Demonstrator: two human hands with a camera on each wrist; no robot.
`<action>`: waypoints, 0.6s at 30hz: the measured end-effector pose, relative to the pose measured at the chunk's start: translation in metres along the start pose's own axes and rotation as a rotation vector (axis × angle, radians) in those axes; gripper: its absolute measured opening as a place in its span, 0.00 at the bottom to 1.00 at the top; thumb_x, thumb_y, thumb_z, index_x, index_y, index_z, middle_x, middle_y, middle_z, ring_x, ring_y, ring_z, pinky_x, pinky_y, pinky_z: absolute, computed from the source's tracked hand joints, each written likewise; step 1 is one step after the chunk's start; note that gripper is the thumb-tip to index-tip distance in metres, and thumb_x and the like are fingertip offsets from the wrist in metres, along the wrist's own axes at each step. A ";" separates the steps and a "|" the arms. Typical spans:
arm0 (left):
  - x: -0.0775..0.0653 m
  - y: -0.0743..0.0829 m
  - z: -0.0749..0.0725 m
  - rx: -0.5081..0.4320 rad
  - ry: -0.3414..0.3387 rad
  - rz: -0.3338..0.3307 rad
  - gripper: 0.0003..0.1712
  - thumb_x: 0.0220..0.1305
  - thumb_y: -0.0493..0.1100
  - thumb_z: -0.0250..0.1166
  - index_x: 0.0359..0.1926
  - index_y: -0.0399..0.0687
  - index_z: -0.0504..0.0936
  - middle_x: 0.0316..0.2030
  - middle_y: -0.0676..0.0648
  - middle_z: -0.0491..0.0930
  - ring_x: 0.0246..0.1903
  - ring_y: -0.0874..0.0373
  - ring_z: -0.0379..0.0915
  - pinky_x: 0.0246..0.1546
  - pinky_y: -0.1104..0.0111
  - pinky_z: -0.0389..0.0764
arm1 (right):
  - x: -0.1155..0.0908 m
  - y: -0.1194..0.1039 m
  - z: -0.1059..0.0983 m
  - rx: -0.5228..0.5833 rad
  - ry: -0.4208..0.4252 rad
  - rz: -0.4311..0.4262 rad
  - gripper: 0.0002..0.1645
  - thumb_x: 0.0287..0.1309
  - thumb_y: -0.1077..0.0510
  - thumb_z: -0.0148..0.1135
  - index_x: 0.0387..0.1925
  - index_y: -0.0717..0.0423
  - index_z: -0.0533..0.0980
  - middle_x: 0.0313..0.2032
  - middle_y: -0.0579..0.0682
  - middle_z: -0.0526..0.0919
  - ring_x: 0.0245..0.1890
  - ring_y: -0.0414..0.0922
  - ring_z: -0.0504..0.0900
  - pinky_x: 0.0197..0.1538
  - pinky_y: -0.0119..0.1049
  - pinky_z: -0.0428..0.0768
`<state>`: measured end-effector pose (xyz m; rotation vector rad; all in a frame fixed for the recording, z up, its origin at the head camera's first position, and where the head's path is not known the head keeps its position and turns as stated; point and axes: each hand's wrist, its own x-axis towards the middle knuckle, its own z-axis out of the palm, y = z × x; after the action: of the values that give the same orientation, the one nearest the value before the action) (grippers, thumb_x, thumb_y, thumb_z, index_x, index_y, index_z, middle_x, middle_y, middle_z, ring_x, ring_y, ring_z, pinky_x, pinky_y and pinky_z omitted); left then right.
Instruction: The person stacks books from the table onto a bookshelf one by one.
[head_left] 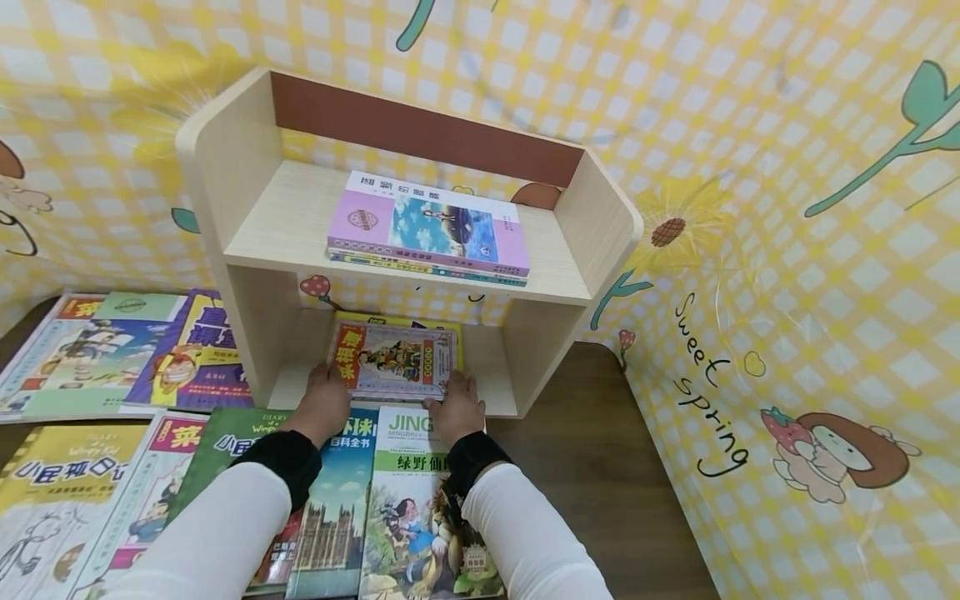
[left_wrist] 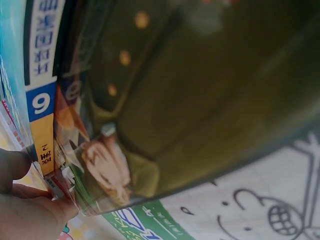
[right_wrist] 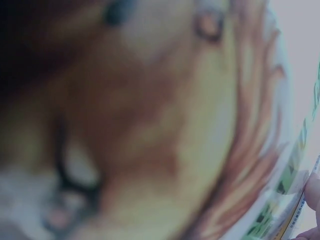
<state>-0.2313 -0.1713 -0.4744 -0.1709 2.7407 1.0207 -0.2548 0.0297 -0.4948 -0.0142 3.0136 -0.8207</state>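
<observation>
A comic-style book (head_left: 397, 360) with a red strip and a crowd of cartoon figures lies flat in the lower compartment of a pale wooden shelf (head_left: 551, 358). It rests over a yellow book (head_left: 459, 333) whose edge shows behind it. My left hand (head_left: 324, 404) holds the comic-style book at its near left corner, and my right hand (head_left: 459, 410) holds the near right corner. In the left wrist view, thumb and fingers (left_wrist: 35, 215) sit beside a spine (left_wrist: 42, 102). Only fingertips (right_wrist: 312, 192) show in the right wrist view, against a thin book edge.
A pink-covered book (head_left: 427, 221) tops a small stack on the upper shelf. Several books lie before and left of the shelf, among them a green-and-white one (head_left: 408, 517), a blue one (head_left: 337, 500) and a yellow one (head_left: 67, 492). Checked fabric (head_left: 750, 292) hangs behind and at right.
</observation>
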 end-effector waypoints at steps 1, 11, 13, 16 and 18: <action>0.000 0.000 0.000 -0.003 -0.002 -0.005 0.36 0.74 0.34 0.42 0.71 0.24 0.32 0.70 0.23 0.30 0.70 0.29 0.31 0.67 0.41 0.49 | 0.001 0.000 0.000 0.008 -0.001 0.005 0.42 0.61 0.47 0.63 0.71 0.57 0.60 0.70 0.59 0.62 0.72 0.55 0.54 0.68 0.59 0.59; -0.006 -0.005 -0.003 -0.010 0.063 0.074 0.37 0.73 0.35 0.49 0.72 0.28 0.39 0.70 0.25 0.32 0.69 0.29 0.35 0.67 0.40 0.48 | -0.002 0.002 -0.007 0.064 -0.021 -0.019 0.44 0.62 0.47 0.63 0.72 0.56 0.57 0.71 0.59 0.58 0.73 0.58 0.50 0.67 0.61 0.59; -0.009 -0.007 -0.004 -0.001 0.077 0.102 0.38 0.72 0.35 0.50 0.71 0.26 0.39 0.70 0.24 0.33 0.69 0.29 0.34 0.67 0.40 0.48 | -0.004 0.003 -0.011 0.067 -0.027 -0.044 0.44 0.62 0.47 0.63 0.73 0.57 0.56 0.72 0.58 0.57 0.73 0.58 0.49 0.67 0.60 0.59; -0.015 -0.009 -0.006 -0.002 0.088 0.153 0.38 0.71 0.34 0.50 0.71 0.24 0.40 0.70 0.22 0.32 0.69 0.28 0.30 0.66 0.39 0.48 | -0.009 0.003 -0.019 0.099 -0.030 -0.086 0.45 0.63 0.48 0.63 0.73 0.61 0.54 0.72 0.60 0.55 0.73 0.60 0.49 0.68 0.59 0.60; -0.022 -0.010 -0.008 -0.017 0.097 0.188 0.39 0.70 0.34 0.52 0.72 0.26 0.40 0.70 0.22 0.33 0.70 0.28 0.29 0.66 0.37 0.49 | -0.014 0.004 -0.026 0.151 -0.022 -0.112 0.46 0.62 0.50 0.63 0.73 0.62 0.53 0.72 0.63 0.53 0.72 0.61 0.50 0.68 0.58 0.60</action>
<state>-0.2097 -0.1832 -0.4700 0.0365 2.8803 1.1102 -0.2411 0.0465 -0.4738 -0.1903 2.9441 -1.0482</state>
